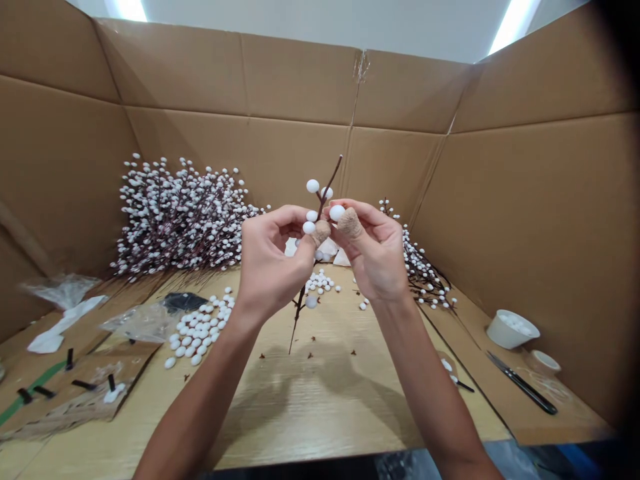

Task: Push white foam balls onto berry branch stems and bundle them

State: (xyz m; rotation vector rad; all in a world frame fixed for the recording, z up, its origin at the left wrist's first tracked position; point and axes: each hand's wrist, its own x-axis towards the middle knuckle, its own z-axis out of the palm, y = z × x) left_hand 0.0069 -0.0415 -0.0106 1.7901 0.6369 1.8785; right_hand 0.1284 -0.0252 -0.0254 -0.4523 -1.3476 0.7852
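Note:
My left hand (277, 257) pinches a dark brown artificial berry stem (299, 312) near its middle, held upright and slightly tilted above the table. White berries sit on short twigs along the stem, some above my fingers and one (311, 302) below. My right hand (375, 250) is closed on a single white berry (337, 213) right beside the stem; whether it touches a twig I cannot tell. Both thumbs wear tan, rough-looking coverings. Behind my hands lies a small heap of white berries (321, 283) on the table.
A large bundle of berry stems (185, 217) stands at the back left, a smaller one (425, 270) at the right. Loose white berries (200, 330) lie left. A white cup (513, 329) and a knife (523, 383) rest at the right. Cardboard walls (295, 87) surround the table.

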